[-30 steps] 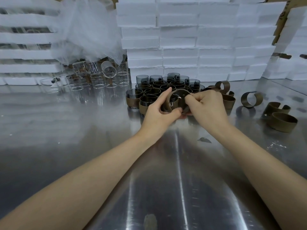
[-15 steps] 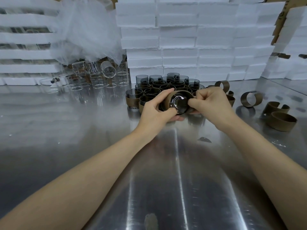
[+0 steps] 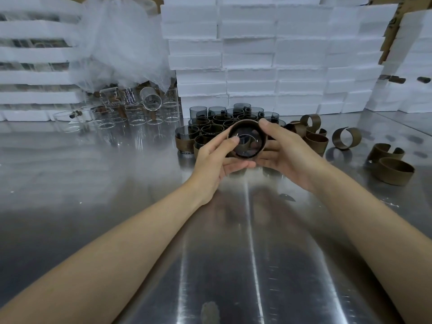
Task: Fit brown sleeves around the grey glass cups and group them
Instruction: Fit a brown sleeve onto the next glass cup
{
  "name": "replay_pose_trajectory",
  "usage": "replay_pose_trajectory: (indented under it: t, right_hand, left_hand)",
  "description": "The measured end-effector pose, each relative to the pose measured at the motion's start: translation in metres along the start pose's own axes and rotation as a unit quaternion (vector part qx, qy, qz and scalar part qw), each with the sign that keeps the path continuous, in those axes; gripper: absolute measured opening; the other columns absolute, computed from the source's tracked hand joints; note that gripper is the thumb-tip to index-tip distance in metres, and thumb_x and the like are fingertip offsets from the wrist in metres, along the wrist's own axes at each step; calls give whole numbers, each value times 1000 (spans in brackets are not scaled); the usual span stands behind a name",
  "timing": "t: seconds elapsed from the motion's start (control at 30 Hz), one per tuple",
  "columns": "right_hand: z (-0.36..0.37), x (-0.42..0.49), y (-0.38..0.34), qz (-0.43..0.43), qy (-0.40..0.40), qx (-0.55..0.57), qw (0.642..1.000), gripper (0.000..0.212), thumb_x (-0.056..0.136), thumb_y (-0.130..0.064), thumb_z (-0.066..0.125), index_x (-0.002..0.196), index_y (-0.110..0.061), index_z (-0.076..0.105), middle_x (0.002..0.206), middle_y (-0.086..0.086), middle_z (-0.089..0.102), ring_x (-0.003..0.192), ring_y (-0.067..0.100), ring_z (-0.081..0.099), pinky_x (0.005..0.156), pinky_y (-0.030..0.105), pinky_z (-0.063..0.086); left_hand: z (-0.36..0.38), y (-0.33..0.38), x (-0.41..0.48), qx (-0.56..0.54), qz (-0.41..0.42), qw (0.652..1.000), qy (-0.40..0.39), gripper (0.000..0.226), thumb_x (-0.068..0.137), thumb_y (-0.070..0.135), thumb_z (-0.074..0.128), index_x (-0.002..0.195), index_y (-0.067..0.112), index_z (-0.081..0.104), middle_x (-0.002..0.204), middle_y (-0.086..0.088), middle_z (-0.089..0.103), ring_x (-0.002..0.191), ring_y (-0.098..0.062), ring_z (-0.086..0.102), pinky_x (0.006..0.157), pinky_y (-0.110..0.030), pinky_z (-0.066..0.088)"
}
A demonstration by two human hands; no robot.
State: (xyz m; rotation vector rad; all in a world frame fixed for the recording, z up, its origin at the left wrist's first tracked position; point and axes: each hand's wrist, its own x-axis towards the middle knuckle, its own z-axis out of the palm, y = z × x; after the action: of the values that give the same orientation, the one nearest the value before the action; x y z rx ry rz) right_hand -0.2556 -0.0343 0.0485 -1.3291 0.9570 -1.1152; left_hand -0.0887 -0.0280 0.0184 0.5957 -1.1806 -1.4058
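Between both hands, above the metal table [image 3: 117, 183], is a grey glass cup [image 3: 247, 141] wrapped in a brown sleeve [image 3: 243, 123], its base turned toward me. My left hand [image 3: 216, 160] grips its left side with the thumb on the rim. My right hand [image 3: 284, 152] grips its right side, thumb on top. Just behind stands a cluster of grey cups [image 3: 210, 126], several wearing brown sleeves. Loose brown sleeves [image 3: 346, 138] lie to the right.
Clear glass cups [image 3: 131, 113] stand at the back left under a crumpled plastic bag [image 3: 121, 40]. White foam boxes [image 3: 268, 54] are stacked along the back. More brown sleeves [image 3: 395, 170] lie at the far right.
The cup has been tipped up so its base faces me, and the sleeve now closes around it. Both hands rose slightly with it.
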Motion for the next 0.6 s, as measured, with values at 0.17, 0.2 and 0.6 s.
replay_pose_trajectory:
  t: [0.17, 0.2, 0.6]
  right_hand:
    - [12, 0, 6, 1, 44, 27, 999, 49, 96, -50, 47, 123, -11, 60, 91, 10, 71, 79, 21, 64, 79, 34, 49]
    - [13, -1, 7, 6, 41, 33, 999, 49, 96, -50, 45, 123, -11, 60, 89, 9, 70, 76, 18, 63, 74, 30, 48]
    - [18, 1, 12, 76, 29, 232, 969, 37, 90, -48, 56, 107, -15, 62, 88, 3, 59, 67, 10, 50, 47, 16, 25]
  left_hand:
    - [3, 3, 1, -65, -83, 994, 1, 38, 74, 43, 69, 100, 16, 74, 95, -9, 74, 64, -13, 71, 57, -12, 54]
    - [2, 3, 1, -66, -94, 993, -3, 41, 74, 45, 69, 101, 16, 74, 95, -9, 73, 57, -10, 67, 53, -11, 52]
    - [-1, 1, 7, -118, -140, 983, 0, 43, 71, 46, 66, 100, 14, 62, 76, 3, 63, 37, -1, 44, 35, -6, 37]
